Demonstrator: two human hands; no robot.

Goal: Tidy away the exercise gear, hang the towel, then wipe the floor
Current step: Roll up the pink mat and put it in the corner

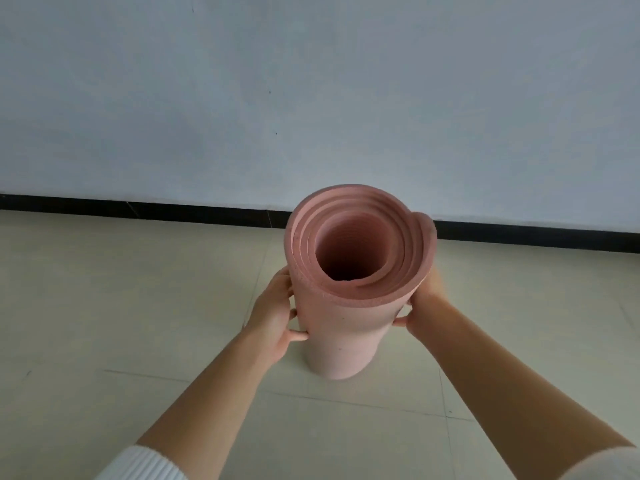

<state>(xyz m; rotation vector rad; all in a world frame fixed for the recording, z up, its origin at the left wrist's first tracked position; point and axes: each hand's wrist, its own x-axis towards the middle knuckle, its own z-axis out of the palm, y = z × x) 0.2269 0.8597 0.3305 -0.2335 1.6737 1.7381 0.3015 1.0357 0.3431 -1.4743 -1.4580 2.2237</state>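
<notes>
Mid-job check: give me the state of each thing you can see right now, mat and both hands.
pink mat: rolled up loosely, stood on end on the tiled floor, near the wall.
left hand: gripping the roll's left side.
right hand: gripping the roll's right side.
</notes>
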